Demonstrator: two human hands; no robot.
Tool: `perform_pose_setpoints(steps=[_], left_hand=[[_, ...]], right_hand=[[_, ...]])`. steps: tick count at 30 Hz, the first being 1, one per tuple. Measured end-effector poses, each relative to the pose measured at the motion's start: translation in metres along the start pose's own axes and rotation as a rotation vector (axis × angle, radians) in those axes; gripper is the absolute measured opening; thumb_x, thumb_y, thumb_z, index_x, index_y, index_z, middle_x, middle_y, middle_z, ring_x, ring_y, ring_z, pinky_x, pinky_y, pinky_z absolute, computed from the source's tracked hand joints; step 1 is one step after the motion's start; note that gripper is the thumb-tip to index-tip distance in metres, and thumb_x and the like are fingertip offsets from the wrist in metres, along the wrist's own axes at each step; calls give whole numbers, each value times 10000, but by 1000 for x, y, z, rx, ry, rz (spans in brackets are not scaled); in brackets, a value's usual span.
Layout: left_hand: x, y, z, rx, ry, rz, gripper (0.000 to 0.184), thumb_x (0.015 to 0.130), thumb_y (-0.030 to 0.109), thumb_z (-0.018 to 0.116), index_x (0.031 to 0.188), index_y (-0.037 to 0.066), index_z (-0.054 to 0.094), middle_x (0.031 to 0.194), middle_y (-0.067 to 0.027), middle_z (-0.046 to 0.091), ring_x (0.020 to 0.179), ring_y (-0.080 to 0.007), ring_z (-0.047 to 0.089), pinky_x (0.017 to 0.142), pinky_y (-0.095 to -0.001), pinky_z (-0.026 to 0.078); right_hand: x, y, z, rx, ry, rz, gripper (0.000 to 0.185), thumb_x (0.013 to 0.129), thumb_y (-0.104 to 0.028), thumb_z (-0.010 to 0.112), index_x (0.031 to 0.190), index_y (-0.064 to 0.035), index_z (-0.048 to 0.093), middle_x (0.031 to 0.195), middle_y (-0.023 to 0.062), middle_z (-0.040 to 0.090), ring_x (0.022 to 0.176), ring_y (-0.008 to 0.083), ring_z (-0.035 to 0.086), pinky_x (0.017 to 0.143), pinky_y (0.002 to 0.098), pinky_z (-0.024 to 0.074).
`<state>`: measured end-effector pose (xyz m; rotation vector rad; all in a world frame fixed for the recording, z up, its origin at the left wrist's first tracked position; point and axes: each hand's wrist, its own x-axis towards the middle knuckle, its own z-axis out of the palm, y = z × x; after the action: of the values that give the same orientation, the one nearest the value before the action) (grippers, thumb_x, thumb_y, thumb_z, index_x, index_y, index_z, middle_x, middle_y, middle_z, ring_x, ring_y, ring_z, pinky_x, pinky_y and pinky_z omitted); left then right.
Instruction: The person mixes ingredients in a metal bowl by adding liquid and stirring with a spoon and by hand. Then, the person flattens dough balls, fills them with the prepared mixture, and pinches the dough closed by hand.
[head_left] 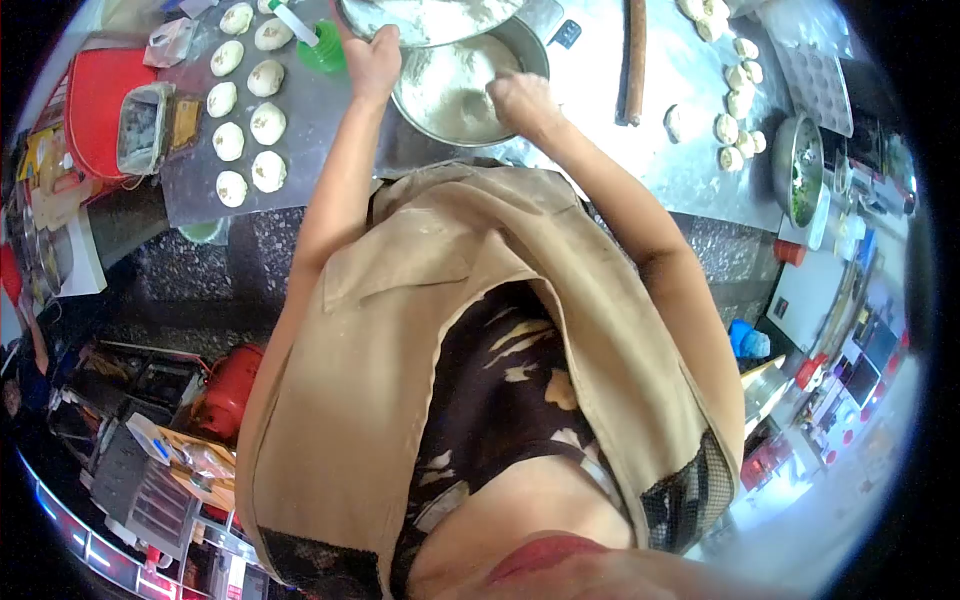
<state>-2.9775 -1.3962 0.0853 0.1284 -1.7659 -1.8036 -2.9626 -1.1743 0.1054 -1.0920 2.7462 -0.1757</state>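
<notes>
At the top centre, my left hand [373, 62] is closed on the near left rim of a metal basin [395, 42] with white powder, probably flour, in it. Below and partly behind it stands a round metal bowl [425, 130] that also holds white flour [450, 80]. My right hand [525, 105] is over the right side of this lower bowl, its fingers curled in toward the flour. What those fingers hold, if anything, is hidden. Just left of my left hand is a green bottle [322, 50] with a white neck.
Round filled buns [228, 141] lie in two rows on the metal table at left. A wooden rolling pin [636, 60], a single dough piece [678, 122] and several small dough pieces [740, 103] lie to the right. A bowl with greens [800, 170] stands at the right edge.
</notes>
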Motion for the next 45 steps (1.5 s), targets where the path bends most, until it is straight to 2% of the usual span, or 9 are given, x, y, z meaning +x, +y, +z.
perform_pose_setpoints(steps=[7,10,17,19,21,22,25,34,45], left_hand=[[-3,4,-6,24,-56,-58,451,747,-12,548,1171,-25,394,1074,-80,540,938,-161,533,840,-290,421],[-3,4,-7,61,-36,-92,443,745,-9,552,1162,-24,404,1066,-74,541,930,-155,530,832,-283,422],[-6,-5,-8,2,-16,-110,420,743,-4,563,1136,-41,418,1015,-52,551,889,-132,529,810,-267,428],[-6,-5,-8,2,-18,-103,416,745,-3,562,1132,-43,418,1014,-53,551,886,-131,528,808,-266,428],[-6,-5,-12,4,-12,-99,411,746,-2,562,1129,-44,419,1014,-54,550,882,-130,527,807,-265,428],[-7,-6,-16,65,-42,-128,404,748,-4,555,1125,-43,416,1016,-56,548,880,-132,526,808,-265,427],[-5,-2,-13,121,-60,-118,451,751,-11,536,1177,-33,388,1050,-64,534,889,-138,519,809,-266,426],[-5,55,7,158,-135,-10,771,733,-47,480,1421,63,150,1299,-126,403,1148,-197,439,956,-292,351],[-12,67,12,243,-184,129,770,737,-54,458,1430,84,152,1429,-142,279,1280,-238,327,1030,-302,271]], right_hand=[[30,14,-17,-210,350,16,103,743,-77,536,734,-27,626,850,170,609,742,269,650,558,375,523],[22,8,-27,-93,-215,224,153,745,-102,560,802,-23,677,860,210,647,834,288,654,635,360,539],[47,31,65,662,-529,162,213,698,-167,585,712,34,654,664,168,629,585,251,615,544,346,487],[40,7,11,1008,-536,580,223,683,-169,604,705,49,645,628,153,596,542,211,564,519,334,457],[38,4,3,968,-137,728,213,683,-154,587,706,49,648,653,190,614,578,260,605,534,348,481],[33,6,3,586,20,431,164,692,-124,578,728,20,648,692,190,630,641,320,629,571,375,504],[2,-2,-18,136,-37,310,117,699,-103,576,747,-16,636,760,167,631,713,342,628,617,391,515],[22,22,-68,37,839,90,192,764,-85,559,954,-112,559,823,97,529,717,306,577,572,404,487],[13,7,-43,244,747,-3,268,745,-48,567,997,-125,612,831,78,560,700,284,589,567,393,487]])
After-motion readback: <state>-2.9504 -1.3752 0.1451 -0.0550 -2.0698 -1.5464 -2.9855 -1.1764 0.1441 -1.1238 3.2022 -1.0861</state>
